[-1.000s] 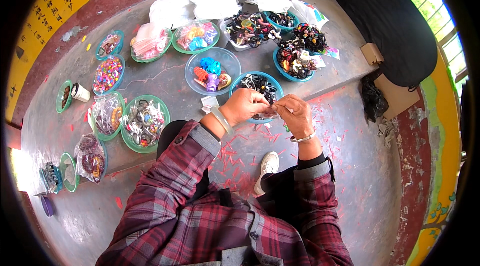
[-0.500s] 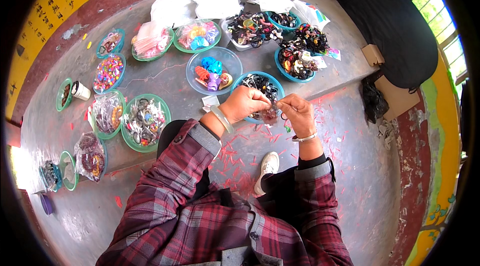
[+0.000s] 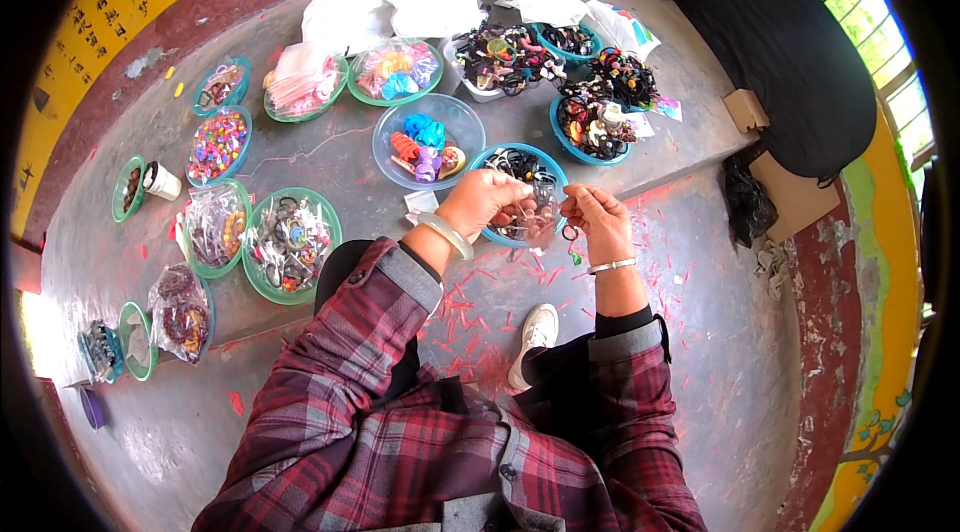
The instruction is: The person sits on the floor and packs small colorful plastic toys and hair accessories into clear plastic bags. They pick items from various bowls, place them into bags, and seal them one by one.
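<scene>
Both my hands are raised over a blue basin [image 3: 562,164] of dark hair ties [image 3: 520,164]. My left hand [image 3: 483,204] pinches the edge of a small clear plastic bag [image 3: 541,224] between thumb and fingertips. Close by on its right, my right hand [image 3: 600,222] is closed with thumb and forefinger together near the bag's top. A thin dark hair tie [image 3: 569,233] with a small green piece hangs below those fingers. What lies in the bag is too blurred to make out.
A clear bowl [image 3: 385,147] of colourful hair claws stands behind my left hand. Green bowls [image 3: 332,257] of packaged hair accessories are at left, a blue bowl [image 3: 565,147] of hair ties at right. A ledge edge [image 3: 690,172] runs rightward; red scraps [image 3: 470,317] litter the floor.
My hands have moved slightly apart, the right one a little to the right. The clear bag now shows spread between them.
</scene>
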{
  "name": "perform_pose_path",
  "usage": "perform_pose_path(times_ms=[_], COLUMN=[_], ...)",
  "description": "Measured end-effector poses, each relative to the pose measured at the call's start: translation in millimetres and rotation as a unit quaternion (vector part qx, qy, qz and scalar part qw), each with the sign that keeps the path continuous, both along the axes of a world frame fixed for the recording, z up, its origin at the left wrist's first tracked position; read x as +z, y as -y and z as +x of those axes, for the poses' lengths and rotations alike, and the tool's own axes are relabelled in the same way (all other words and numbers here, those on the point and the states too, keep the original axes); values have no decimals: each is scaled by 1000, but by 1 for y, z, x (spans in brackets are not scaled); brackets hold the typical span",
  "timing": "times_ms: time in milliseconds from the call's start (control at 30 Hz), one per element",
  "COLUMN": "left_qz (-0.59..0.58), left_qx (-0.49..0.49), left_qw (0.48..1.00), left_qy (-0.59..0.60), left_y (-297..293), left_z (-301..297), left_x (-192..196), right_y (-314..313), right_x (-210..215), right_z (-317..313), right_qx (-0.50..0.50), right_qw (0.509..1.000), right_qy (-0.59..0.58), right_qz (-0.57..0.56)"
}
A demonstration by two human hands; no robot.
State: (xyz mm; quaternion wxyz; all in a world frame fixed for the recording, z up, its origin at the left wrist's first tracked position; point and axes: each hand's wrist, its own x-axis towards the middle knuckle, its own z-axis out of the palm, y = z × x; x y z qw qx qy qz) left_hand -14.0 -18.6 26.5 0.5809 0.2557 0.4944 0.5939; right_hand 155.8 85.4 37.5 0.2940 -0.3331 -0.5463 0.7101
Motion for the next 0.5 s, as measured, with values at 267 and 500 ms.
perform_pose_path(times_ms=[267, 500], left_qz=[-1, 15], left_qx=[63, 80], left_qw=[996, 992], left_qy=[56, 95], left_y=[1, 1], left_z=[-5, -7], left_x=[0, -3], right_y=[5, 3], right_x=[-6, -4], right_z=[0, 0], right_qx=[107, 81], right_qw=[987, 989], right_qy=[115, 116], right_qz=[-30, -28])
